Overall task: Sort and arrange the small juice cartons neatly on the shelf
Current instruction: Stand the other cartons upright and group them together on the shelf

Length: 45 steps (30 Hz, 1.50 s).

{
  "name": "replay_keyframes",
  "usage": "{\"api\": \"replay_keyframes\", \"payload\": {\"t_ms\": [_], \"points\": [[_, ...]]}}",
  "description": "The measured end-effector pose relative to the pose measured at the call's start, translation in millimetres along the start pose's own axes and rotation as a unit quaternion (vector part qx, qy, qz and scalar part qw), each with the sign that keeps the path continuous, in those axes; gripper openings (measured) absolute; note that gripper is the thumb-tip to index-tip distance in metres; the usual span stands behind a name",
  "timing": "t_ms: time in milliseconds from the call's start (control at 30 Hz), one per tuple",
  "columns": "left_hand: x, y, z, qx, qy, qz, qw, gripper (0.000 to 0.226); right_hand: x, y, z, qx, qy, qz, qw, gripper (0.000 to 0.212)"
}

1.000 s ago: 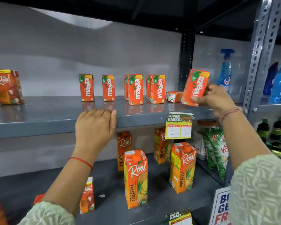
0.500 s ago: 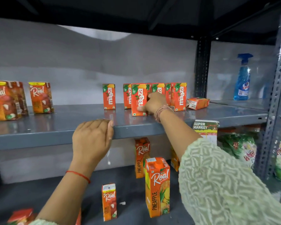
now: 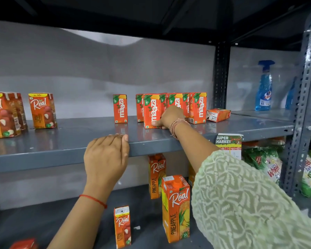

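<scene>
Compared with half a second ago, the right hand remains on the grey metal shelf, its fingers holding the lower edge of the front small orange "maaza" juice carton, while the left hand stays curled over the shelf's front lip, grasping no carton. That carton stands upright in a tight cluster of like cartons marked "10/-", one more "maaza" carton stands apart to the left, and another orange carton lies on its side just right of the cluster. Small "Real" litchi cartons stand far left; tall orange "Real PINEAPPLE" cartons occupy the lower shelf, and a tag reads "SUPER MARKET", its price apparently illegible.
</scene>
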State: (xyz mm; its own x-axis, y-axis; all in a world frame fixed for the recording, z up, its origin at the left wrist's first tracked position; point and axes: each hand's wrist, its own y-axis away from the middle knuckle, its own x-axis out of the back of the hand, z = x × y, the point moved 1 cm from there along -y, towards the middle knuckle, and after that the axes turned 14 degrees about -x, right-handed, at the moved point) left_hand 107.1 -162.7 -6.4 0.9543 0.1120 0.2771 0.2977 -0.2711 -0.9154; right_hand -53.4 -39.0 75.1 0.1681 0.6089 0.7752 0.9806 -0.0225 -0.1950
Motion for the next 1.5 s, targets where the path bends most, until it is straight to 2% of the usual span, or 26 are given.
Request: {"api": "replay_keyframes", "payload": {"t_ms": [167, 433, 600, 733, 800, 833, 933, 1033, 1200, 1267, 1367, 1433, 1500], "points": [[1, -1, 0, 0.002, -0.002, -0.002, 1.000, 0.044, -1, -3, 0, -0.010, 0.018, 0.005, 1.000, 0.049], [2, 0, 1, 0.004, 0.000, -0.004, 1.000, 0.047, 0, 1, 2, -0.021, -0.031, 0.021, 0.999, 0.046], [0, 0, 0, -0.002, 0.004, 0.006, 1.000, 0.071, -1, 4, 3, -0.015, -0.030, 0.028, 0.999, 0.046], [2, -1, 1, 0.006, -0.004, -0.006, 1.000, 0.051, 0, 6, 3, -0.012, -0.061, 0.033, 0.998, 0.022], [1, 0, 1, 0.009, -0.008, -0.009, 1.000, 0.048, -1, 5, 3, -0.015, -0.070, 0.031, 0.997, 0.037], [1, 1, 1, 0.010, -0.007, -0.008, 1.000, 0.048, 0, 6, 4, -0.015, -0.070, 0.027, 0.997, 0.037], [0, 1, 0, 0.008, -0.004, 0.005, 1.000, 0.046, 2, 12, 3, -0.011, -0.060, 0.028, 0.998, 0.025], [-1, 2, -2, -0.004, -0.010, 0.011, 1.000, 0.045, 6, 20, 5, -0.012, -0.062, 0.031, 0.998, 0.023], [-6, 2, 5, 0.032, -0.013, 0.017, 0.999, 0.044, 17, 32, 29, 0.001, -0.149, 0.097, 0.984, 0.013], [-9, -4, 17, 0.031, -0.008, 0.031, 0.999, 0.043, 31, 41, 51, 0.025, -0.177, 0.163, 0.970, 0.017], [-22, -20, 52, -0.017, 0.009, 0.046, 0.999, 0.042, 64, 31, 91, -0.001, -0.177, 0.275, 0.945, 0.025], [-31, -33, 77, -0.040, 0.029, 0.042, 0.998, 0.040, 82, 0, 115, -0.057, -0.166, 0.290, 0.941, 0.025], [-41, -42, 98, -0.041, 0.037, 0.038, 0.998, 0.041, 93, -26, 129, -0.095, -0.110, 0.247, 0.958, 0.026]]}}
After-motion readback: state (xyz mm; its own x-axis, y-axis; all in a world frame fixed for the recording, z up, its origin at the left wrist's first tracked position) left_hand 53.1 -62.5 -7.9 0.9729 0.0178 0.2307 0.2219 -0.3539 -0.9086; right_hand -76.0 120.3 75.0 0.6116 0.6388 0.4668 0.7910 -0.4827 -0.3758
